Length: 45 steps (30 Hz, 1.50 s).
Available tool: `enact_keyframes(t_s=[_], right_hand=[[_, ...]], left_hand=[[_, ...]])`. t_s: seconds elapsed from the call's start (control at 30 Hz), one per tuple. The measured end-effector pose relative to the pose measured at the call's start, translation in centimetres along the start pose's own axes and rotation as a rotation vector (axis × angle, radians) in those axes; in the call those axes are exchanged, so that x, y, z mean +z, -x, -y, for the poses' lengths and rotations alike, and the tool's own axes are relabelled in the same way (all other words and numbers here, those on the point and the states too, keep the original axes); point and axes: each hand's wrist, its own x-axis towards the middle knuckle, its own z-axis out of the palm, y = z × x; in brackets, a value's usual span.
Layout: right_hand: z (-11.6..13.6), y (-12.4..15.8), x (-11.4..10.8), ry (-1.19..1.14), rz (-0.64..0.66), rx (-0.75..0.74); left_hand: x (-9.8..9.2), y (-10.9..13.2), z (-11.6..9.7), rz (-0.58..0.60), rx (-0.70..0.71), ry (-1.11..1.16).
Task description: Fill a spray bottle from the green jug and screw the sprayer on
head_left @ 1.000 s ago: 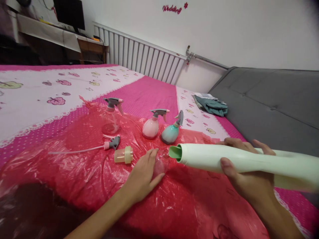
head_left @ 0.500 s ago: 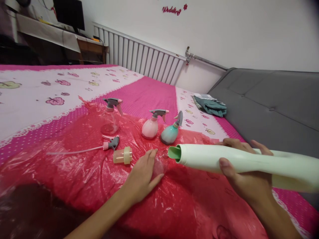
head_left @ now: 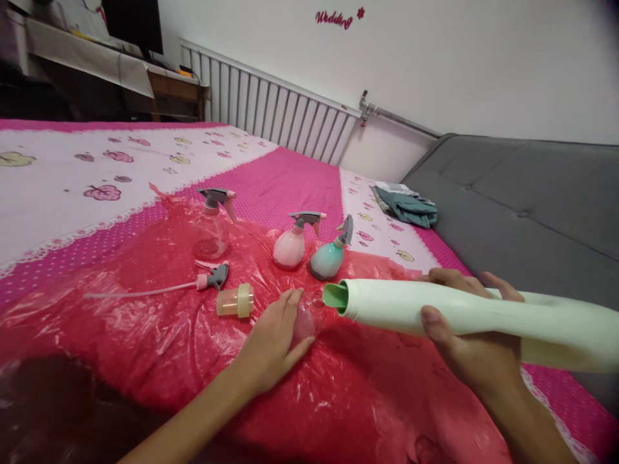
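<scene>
My left hand (head_left: 275, 335) is wrapped round a clear spray bottle (head_left: 304, 324) without its top, resting on the red plastic sheet (head_left: 338, 393). My right hand (head_left: 476, 335) grips a long pale green detergent bottle (head_left: 391, 304), tipped on its side. Its green spout (head_left: 333, 296) is at the clear bottle's neck; whether they touch I cannot tell. Left of my left hand lies a yellowish measuring cap (head_left: 235, 301). Behind it lies a loose spray head (head_left: 213, 277) with a long tube. Whether liquid is flowing from the spout is too small to tell.
A clear spray bottle (head_left: 209, 233), a pink spray bottle (head_left: 289, 248) and a teal spray bottle (head_left: 327, 259) stand farther back on the sheet. Folded clothes (head_left: 409, 205) lie by the grey headboard (head_left: 522, 193). A radiator (head_left: 271, 96) runs along the wall, near a desk with a monitor (head_left: 133, 24).
The whole view has shifted slightly, so things sit a little farther left. Both hands keep their grips, and the spout stays at the clear bottle's neck.
</scene>
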Motion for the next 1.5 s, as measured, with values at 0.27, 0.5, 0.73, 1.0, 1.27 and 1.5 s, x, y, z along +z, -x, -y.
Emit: enact_keyframes(t_s=[0.27,0.5,0.73,1.0,1.27,1.5], right_hand=[[0.0,0.0,0.0,-0.003,0.001,0.001],[0.4,-0.2,-0.1,-0.014,-0.017,0.023],[-0.1,-0.2,0.0,0.0,-0.002,-0.006],[0.4,-0.2,0.0,-0.004,-0.027,0.028],[0.9,-0.4,-0.1,0.001,-0.029,0.016],[0.9,-0.2,-0.1,-0.009,-0.03,0.033]], left_hand=[[-0.2,0.0,-0.2,0.01,-0.004,0.002],[-0.3,-0.2,-0.3,0.025,-0.019,-0.006],[-0.3,-0.1,-0.3,0.013,-0.001,-0.01],[-0.2,-0.2,-0.4,0.013,-0.012,-0.009],[0.0,0.0,-0.2,0.01,-0.011,-0.017],[0.1,0.1,-0.1,0.012,-0.013,0.001]])
